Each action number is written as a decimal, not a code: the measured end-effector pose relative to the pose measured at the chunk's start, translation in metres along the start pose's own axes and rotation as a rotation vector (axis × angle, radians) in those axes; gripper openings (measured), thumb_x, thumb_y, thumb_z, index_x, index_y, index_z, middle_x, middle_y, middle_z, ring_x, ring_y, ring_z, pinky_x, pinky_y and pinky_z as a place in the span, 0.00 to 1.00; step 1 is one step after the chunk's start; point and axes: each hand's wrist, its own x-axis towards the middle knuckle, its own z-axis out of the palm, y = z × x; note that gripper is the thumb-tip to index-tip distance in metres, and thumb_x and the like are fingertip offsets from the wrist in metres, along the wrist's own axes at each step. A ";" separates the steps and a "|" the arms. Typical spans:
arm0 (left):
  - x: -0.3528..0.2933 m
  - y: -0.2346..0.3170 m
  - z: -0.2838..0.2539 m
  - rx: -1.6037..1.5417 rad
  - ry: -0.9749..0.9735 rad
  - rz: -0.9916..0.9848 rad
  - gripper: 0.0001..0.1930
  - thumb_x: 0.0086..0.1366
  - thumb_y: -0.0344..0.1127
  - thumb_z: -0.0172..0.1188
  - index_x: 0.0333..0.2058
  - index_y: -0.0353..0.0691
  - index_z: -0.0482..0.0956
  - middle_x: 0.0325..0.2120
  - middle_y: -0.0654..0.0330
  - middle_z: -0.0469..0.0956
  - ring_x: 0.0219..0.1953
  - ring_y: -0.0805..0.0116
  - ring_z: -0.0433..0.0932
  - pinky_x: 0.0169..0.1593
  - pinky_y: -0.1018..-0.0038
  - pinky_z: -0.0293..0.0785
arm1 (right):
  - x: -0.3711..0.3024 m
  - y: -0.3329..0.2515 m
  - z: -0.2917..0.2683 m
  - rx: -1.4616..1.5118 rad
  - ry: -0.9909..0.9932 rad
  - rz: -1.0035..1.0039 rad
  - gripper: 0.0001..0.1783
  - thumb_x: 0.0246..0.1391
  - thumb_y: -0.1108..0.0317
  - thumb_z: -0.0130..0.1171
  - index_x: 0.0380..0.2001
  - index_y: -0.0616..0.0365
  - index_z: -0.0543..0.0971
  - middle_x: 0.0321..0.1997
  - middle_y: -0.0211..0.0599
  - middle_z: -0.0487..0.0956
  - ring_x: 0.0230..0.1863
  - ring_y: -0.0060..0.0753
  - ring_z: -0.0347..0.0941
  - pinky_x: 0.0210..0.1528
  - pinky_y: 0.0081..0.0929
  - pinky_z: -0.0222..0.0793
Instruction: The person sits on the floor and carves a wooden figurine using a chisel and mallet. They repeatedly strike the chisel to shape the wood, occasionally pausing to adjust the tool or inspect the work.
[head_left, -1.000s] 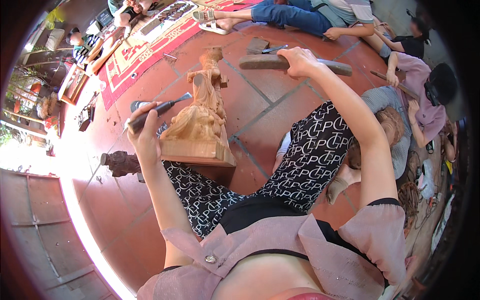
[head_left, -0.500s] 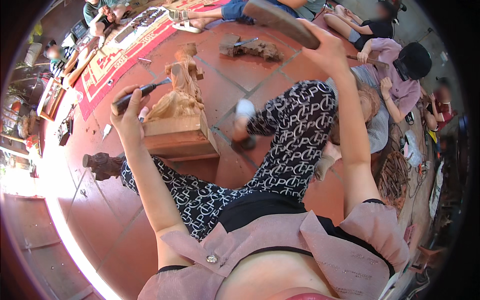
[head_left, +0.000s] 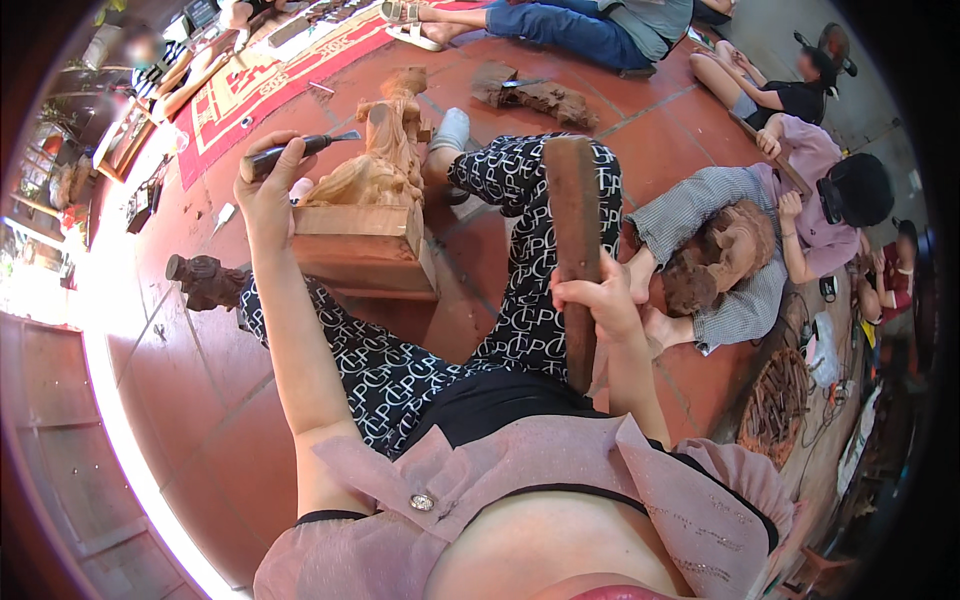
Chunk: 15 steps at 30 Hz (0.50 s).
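A chisel (head_left: 290,153) with a dark handle lies in my left hand (head_left: 268,195), its metal blade pointing right toward a carved wooden statue (head_left: 385,150). The blade looks apart from the wood or just beside it; I cannot tell which. The pale statue stands upright on a block-shaped wooden base (head_left: 365,250) between my legs. My right hand (head_left: 605,298) grips a long, flat wooden mallet (head_left: 574,215), held upright over my right thigh. Fingers of both hands are closed round their tools.
Beside my left knee lies a dark carved wood piece (head_left: 208,282). A rough wood chunk (head_left: 535,97) with a metal tool on it rests beyond the statue. At the right a seated co-worker (head_left: 800,200) holds another carving (head_left: 735,250). A basket of tools (head_left: 775,405) stands nearer.
My right hand has come down from its raised position, bringing the mallet from the upper middle to over my right thigh. My left hand still holds the chisel beside the statue.
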 end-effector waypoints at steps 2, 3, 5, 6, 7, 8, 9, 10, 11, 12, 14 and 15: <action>-0.001 0.001 -0.002 0.013 0.007 -0.005 0.08 0.61 0.26 0.65 0.39 0.33 0.80 0.38 0.56 0.80 0.39 0.64 0.83 0.41 0.73 0.84 | 0.001 0.008 0.002 -0.023 -0.043 0.046 0.27 0.41 0.80 0.63 0.49 0.63 0.70 0.28 0.36 0.76 0.25 0.25 0.73 0.28 0.23 0.70; -0.001 0.001 -0.003 0.016 0.012 -0.013 0.09 0.61 0.26 0.66 0.39 0.33 0.80 0.38 0.56 0.80 0.38 0.64 0.83 0.41 0.73 0.84 | 0.000 0.012 0.000 -0.020 -0.056 0.057 0.28 0.41 0.80 0.63 0.50 0.63 0.70 0.29 0.35 0.76 0.25 0.25 0.73 0.28 0.23 0.70; -0.001 0.000 -0.003 0.023 0.009 -0.021 0.09 0.61 0.27 0.66 0.39 0.33 0.80 0.38 0.56 0.81 0.38 0.64 0.83 0.40 0.73 0.84 | -0.004 0.021 -0.002 -0.014 -0.077 0.079 0.29 0.42 0.80 0.62 0.51 0.63 0.69 0.30 0.35 0.76 0.26 0.24 0.73 0.28 0.23 0.70; 0.000 -0.001 -0.004 0.026 0.003 -0.020 0.09 0.61 0.27 0.66 0.39 0.33 0.80 0.38 0.56 0.81 0.38 0.64 0.83 0.40 0.73 0.84 | -0.005 0.028 -0.006 -0.033 -0.063 0.081 0.32 0.42 0.80 0.62 0.54 0.63 0.68 0.31 0.35 0.76 0.27 0.23 0.73 0.29 0.22 0.70; -0.001 -0.001 -0.004 0.029 -0.004 -0.020 0.09 0.61 0.27 0.66 0.39 0.34 0.80 0.38 0.56 0.81 0.38 0.63 0.84 0.40 0.73 0.84 | -0.007 0.031 -0.009 -0.038 -0.059 0.083 0.33 0.41 0.80 0.62 0.55 0.63 0.67 0.31 0.36 0.76 0.27 0.24 0.73 0.29 0.22 0.70; -0.001 -0.001 -0.003 0.030 0.000 -0.021 0.09 0.61 0.27 0.66 0.39 0.34 0.80 0.37 0.56 0.81 0.38 0.63 0.84 0.40 0.73 0.84 | -0.008 0.033 -0.011 -0.043 -0.058 0.082 0.33 0.41 0.80 0.62 0.55 0.63 0.67 0.31 0.36 0.76 0.27 0.24 0.73 0.29 0.22 0.70; -0.002 0.000 -0.002 0.030 0.003 -0.022 0.09 0.61 0.27 0.66 0.39 0.34 0.80 0.37 0.56 0.81 0.38 0.63 0.84 0.40 0.73 0.84 | -0.009 0.035 -0.012 -0.049 -0.057 0.081 0.34 0.41 0.79 0.62 0.56 0.63 0.67 0.31 0.37 0.76 0.26 0.24 0.73 0.28 0.22 0.70; -0.003 0.000 -0.002 0.031 0.007 -0.023 0.09 0.61 0.27 0.66 0.39 0.34 0.80 0.37 0.56 0.81 0.38 0.63 0.84 0.40 0.74 0.84 | -0.012 0.036 -0.011 -0.045 -0.057 0.084 0.34 0.41 0.80 0.62 0.56 0.62 0.67 0.31 0.36 0.76 0.27 0.24 0.73 0.29 0.22 0.70; -0.003 0.001 0.000 0.030 0.006 -0.026 0.09 0.61 0.27 0.66 0.40 0.34 0.80 0.38 0.56 0.81 0.38 0.63 0.84 0.40 0.74 0.84 | -0.013 0.034 -0.010 -0.043 -0.060 0.082 0.34 0.41 0.80 0.62 0.56 0.62 0.67 0.31 0.36 0.76 0.27 0.24 0.73 0.29 0.22 0.70; -0.003 0.002 0.001 0.030 0.006 -0.029 0.09 0.61 0.27 0.66 0.40 0.34 0.80 0.38 0.56 0.81 0.37 0.63 0.84 0.40 0.74 0.84 | -0.013 0.033 -0.009 -0.040 -0.064 0.080 0.34 0.41 0.80 0.62 0.56 0.62 0.67 0.31 0.36 0.76 0.27 0.24 0.73 0.29 0.22 0.70; -0.003 0.002 0.000 0.034 0.006 -0.031 0.09 0.61 0.27 0.66 0.40 0.34 0.80 0.38 0.55 0.81 0.37 0.63 0.83 0.40 0.74 0.83 | -0.010 0.033 -0.004 -0.050 -0.075 0.099 0.34 0.41 0.80 0.62 0.56 0.62 0.67 0.32 0.36 0.76 0.28 0.23 0.73 0.30 0.21 0.70; -0.002 0.000 -0.001 0.038 0.006 -0.029 0.09 0.61 0.27 0.66 0.40 0.34 0.80 0.38 0.55 0.81 0.37 0.63 0.83 0.40 0.74 0.83 | -0.010 0.034 -0.002 -0.057 -0.080 0.110 0.34 0.41 0.81 0.63 0.56 0.62 0.67 0.32 0.36 0.76 0.28 0.23 0.73 0.30 0.21 0.70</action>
